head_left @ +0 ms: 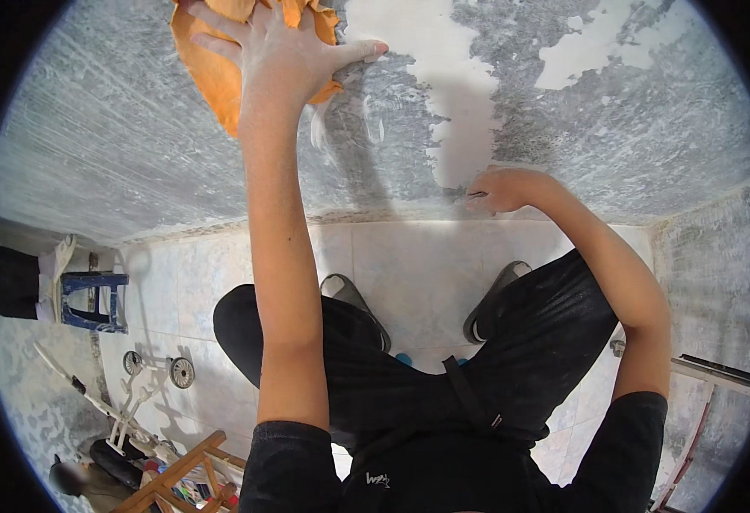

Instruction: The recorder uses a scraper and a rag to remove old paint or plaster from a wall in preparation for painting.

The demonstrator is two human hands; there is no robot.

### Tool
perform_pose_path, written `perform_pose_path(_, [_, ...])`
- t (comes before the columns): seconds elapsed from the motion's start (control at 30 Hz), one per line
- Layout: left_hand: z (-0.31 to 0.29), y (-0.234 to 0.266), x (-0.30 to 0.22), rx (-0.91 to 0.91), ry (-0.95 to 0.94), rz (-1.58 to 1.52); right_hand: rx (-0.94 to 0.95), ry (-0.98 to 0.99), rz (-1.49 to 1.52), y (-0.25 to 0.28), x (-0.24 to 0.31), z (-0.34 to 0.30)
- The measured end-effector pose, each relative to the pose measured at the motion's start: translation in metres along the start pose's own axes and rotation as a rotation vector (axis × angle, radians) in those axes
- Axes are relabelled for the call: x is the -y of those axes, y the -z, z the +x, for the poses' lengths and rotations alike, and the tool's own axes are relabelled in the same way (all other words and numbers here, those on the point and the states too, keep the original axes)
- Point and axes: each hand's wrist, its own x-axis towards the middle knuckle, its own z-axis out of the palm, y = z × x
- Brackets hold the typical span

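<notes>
At the top, my left hand (pixel 285 53), dusted white, presses an orange cloth (pixel 208 81) against a grey wall (pixel 118 128). Its thumb sticks out to the right and its fingers are spread over the bunched cloth. Pale filler patches (pixel 456 120) with ragged edges cover parts of the wall to the right. My right hand (pixel 503 190) is closed, fingers curled in, close to the foot of the wall below one patch. Whatever it may hold is hidden.
A blue stool (pixel 94 301) stands at the left, near a wheeled white frame (pixel 127 410). A wooden frame (pixel 178 479) and another person (pixel 93 487) are at lower left. My sandalled feet rest on pale floor tiles (pixel 409 256). A side wall (pixel 717 256) rises at right.
</notes>
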Motion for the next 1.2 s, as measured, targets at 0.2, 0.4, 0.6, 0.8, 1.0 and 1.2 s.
perform_pose_path(0.2, [-0.003,-0.028,-0.015,-0.089,-0.016,0.238,-0.004,0.030,-0.009,0.001,0.001,0.004])
perform_pose_path(0.4, [-0.012,-0.048,-0.055,-0.159,-0.026,0.087,0.052,-0.025,-0.031,0.001,0.006,0.009])
perform_pose_path(0.6, [-0.017,-0.074,-0.059,-0.416,-0.150,-0.048,0.011,0.042,-0.055,-0.001,0.000,0.014])
perform_pose_path(0.8, [-0.014,-0.047,-0.062,-0.285,-0.074,-0.094,0.009,0.038,-0.021,0.006,0.007,0.010])
perform_pose_path(1.0, [-0.006,-0.021,-0.052,-0.252,0.058,-0.364,-0.011,0.054,0.023,0.009,0.004,-0.002])
perform_pose_path(1.2, [0.003,-0.008,-0.041,-0.222,0.103,-0.309,-0.006,0.033,0.032,0.012,0.000,-0.010])
